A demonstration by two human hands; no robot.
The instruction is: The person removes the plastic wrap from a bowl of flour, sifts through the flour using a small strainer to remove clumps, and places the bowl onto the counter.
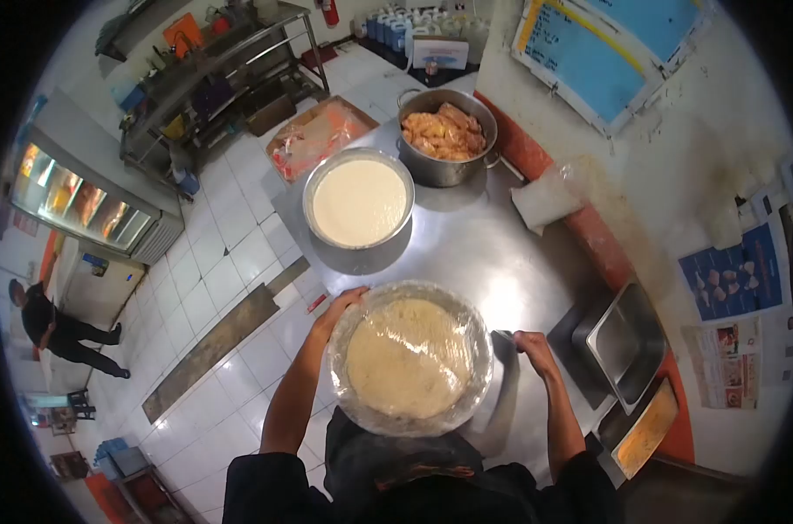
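Observation:
A round bowl of pale, batter-like mix sits low in front of my body, with shiny clear plastic wrap stretched over its top. My left hand grips the bowl's upper left rim. Just off the right side, my right hand is closed, and a small dark piece sticks out of it toward the bowl; what it is I cannot make out. Farther up the steel table stands a second metal bowl, uncovered, holding a smooth cream-coloured mix.
A large pot of raw chicken pieces stands at the table's far end. To the right are a deep steel pan and a plastic bag by the wall. Another person stands at far left near a display fridge.

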